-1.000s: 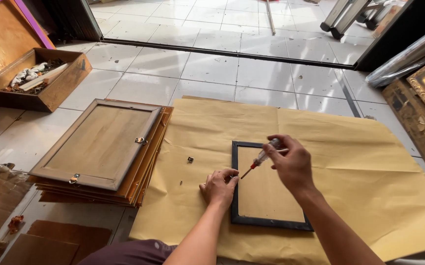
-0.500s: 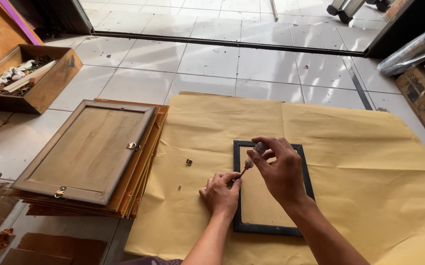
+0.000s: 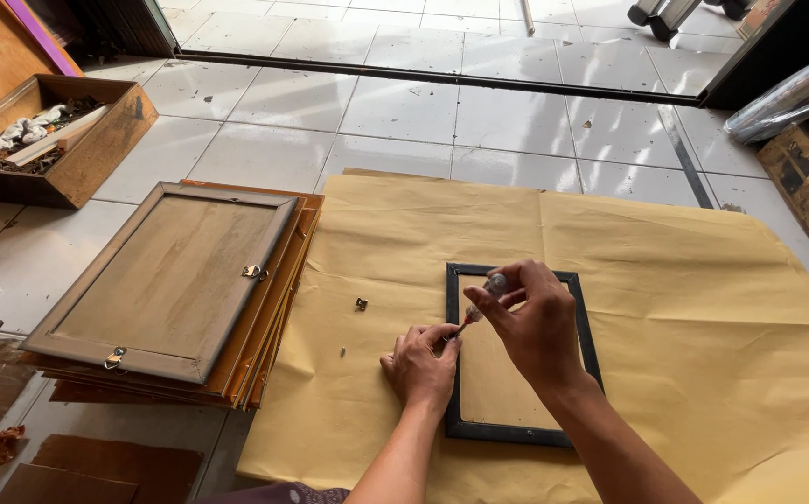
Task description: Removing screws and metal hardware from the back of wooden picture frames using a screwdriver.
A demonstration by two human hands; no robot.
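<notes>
Gripping a small screwdriver (image 3: 481, 303), the right hand (image 3: 535, 327) drives at the black frame's (image 3: 591, 350) left rail on the tan paper (image 3: 703, 280). At nine o'clock of the tip, the left hand (image 3: 420, 366) pinches something unseen; a slip could jab those fingers or scar the backing.

light: I see bright, even daylight, coming from the top of view
glare: white floor tiles (image 3: 479, 103) wash out toward the top edge
shadows: soft, short; faint one under the right hand (image 3: 537, 327) on the yellow paper (image 3: 684, 280)
focus: centre sharp, no motion blur I can spot
distortion: wide-angle, tile lines bow near edges
dim spots: corners darker
</notes>
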